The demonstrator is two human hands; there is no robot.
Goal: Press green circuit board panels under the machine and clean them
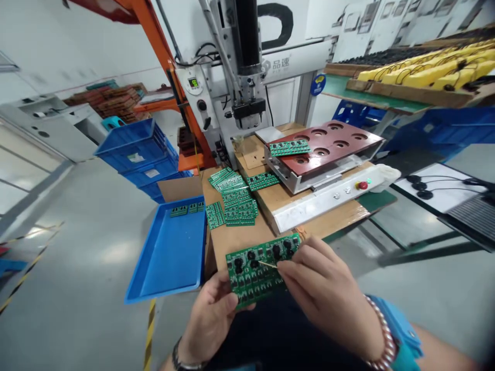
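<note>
A green circuit board (258, 281) with black round parts along its upper half is held up in front of me, tilted. My left hand (212, 312) grips its lower left corner, thumb on the face and fingers behind. Between the fingertips of my right hand (328, 288) is a thin pale stick (266, 264). Its tip points at one of the black round parts near the board's middle. The right hand covers the board's right end. Beyond the board, a pile of similar green boards (236, 198) lies on the wooden bench top.
To the left stands a blue tray (166, 257) with small boards at its far end, near stacked blue crates (135, 149). Ahead is a press machine (249, 103); a red-brown fixture plate (328, 144) carries another board (290, 148). A control bar (320, 201) has a red button.
</note>
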